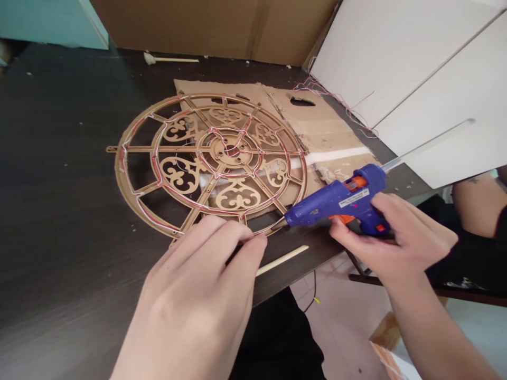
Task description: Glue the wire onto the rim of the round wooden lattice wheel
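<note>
A round laser-cut wooden wheel (209,158) with scroll patterns and thin red and white wires along its spokes lies flat on the dark table (59,184). My right hand (396,235) grips a blue and orange glue gun (340,200), its nozzle pointing left at the wheel's near rim. A clear glue stick sticks out of the gun's back. My left hand (198,295) rests at the wheel's near edge, fingertips pinched together close to the nozzle, seemingly on a thin wire at the rim.
A torn cardboard sheet (325,126) lies under the wheel's right side. A wooden stick (281,260) lies near the table's front edge. White boards (415,68) lean at the right, a cardboard box (206,26) stands behind. Another person's arm (479,203) shows at far right.
</note>
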`<state>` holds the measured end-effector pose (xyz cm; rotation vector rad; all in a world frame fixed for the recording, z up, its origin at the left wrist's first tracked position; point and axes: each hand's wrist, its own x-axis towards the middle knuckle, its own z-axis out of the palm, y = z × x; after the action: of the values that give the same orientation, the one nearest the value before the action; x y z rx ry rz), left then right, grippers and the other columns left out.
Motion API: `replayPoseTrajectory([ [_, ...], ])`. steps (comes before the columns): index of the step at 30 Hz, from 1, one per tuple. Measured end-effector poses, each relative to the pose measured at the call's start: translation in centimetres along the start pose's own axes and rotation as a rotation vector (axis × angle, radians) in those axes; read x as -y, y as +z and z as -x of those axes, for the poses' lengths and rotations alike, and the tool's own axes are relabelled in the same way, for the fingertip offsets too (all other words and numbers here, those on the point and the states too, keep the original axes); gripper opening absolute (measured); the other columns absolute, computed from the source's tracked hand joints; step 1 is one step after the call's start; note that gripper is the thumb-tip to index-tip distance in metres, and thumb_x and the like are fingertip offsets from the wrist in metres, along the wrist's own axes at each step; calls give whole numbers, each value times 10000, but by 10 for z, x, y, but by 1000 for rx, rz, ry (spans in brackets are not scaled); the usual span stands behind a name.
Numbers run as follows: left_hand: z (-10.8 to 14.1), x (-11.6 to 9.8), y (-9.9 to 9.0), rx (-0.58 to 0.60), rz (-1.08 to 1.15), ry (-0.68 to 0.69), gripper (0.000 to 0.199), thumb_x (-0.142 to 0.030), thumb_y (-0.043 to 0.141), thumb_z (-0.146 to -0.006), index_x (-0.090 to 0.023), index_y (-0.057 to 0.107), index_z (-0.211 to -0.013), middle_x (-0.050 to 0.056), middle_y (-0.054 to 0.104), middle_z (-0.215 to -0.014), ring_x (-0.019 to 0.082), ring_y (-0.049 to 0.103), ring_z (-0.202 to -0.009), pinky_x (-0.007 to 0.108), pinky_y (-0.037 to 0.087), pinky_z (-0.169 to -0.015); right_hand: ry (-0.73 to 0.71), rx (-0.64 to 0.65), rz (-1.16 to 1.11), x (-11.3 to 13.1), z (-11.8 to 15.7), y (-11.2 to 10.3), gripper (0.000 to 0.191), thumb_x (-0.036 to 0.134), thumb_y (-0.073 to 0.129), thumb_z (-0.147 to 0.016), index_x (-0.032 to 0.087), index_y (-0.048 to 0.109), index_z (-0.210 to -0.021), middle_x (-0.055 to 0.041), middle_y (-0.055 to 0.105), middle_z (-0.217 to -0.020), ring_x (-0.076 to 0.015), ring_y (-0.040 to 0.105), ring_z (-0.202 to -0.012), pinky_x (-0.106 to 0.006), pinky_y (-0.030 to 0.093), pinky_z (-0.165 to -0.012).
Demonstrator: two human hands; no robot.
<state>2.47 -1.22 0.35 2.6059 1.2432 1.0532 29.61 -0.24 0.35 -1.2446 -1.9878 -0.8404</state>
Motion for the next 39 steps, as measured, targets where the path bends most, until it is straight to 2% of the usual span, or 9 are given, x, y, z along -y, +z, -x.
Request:
replayPoseTrajectory([
  [3,-1,-2,-2,5,3,0,224,-67,506,-999,-170,704,-1004,48,691,-992,225,668,-978,413,572,-915,43,10,19,-2,0,-1,222,180,767,-826,226,575,-927,21,593,-659,-130,518,-515,-280,468,-499],
  [9,0,1,0,22,9,-7,226,-59,500,-1003,-161,699,-1033,50,690,-1004,219,662,-989,417,562,-973,-30,-35,40,-5,-3,-2,266,129,807,-762,222,574,-852,40,536,-592,-120,483,-483,-266,391,-439],
  [15,-1,3,2,-36,22,19,217,-85,498,-1015,-175,696,-1007,40,677,-984,211,654,-979,394,567,-947,-36,-27,-3,0,-5,-1,250,114,791,-770,204,580,-869,27,549,-610,-108,477,-482,-268,394,-451],
  [20,1,0,1,-29,13,18,195,-63,532,-1003,-175,692,-1007,33,660,-980,198,635,-979,391,539,-989,32,7,19,-1,-2,-2,199,152,770,-814,230,588,-832,19,557,-619,-130,497,-504,-283,415,-470],
  [25,1,0,1,-21,7,31,206,-42,528,-1000,-169,687,-1030,36,653,-987,195,622,-979,390,529,-993,-30,-39,7,-2,-4,-2,264,144,816,-770,215,577,-857,36,544,-599,-111,470,-480,-269,360,-433],
  [31,-2,-1,2,-32,1,35,190,-53,539,-999,-166,687,-1035,38,649,-983,200,622,-986,393,538,-981,-19,-22,-7,0,-4,-1,231,123,818,-768,204,626,-867,10,556,-620,-126,498,-505,-285,393,-464],
  [33,-1,0,2,-18,-6,-2,197,-62,524,-1010,-165,683,-1062,44,657,-1014,208,625,-1005,403,535,-985,-23,-47,10,-1,-5,-1,248,138,826,-767,207,613,-875,13,551,-618,-125,488,-498,-283,382,-454],
  [36,0,2,3,-17,7,14,203,-56,510,-1012,-169,678,-1026,41,663,-988,206,631,-986,395,540,-946,-7,-40,20,-2,-6,-2,295,183,843,-774,212,572,-888,18,514,-627,-128,448,-505,-282,375,-448],
  [39,-2,3,2,7,1,17,220,-45,489,-1008,-159,677,-1012,54,669,-976,220,637,-989,407,543,-907,59,-20,14,-1,-5,-3,287,243,826,-800,230,550,-879,36,439,-626,-122,370,-500,-276,354,-433],
])
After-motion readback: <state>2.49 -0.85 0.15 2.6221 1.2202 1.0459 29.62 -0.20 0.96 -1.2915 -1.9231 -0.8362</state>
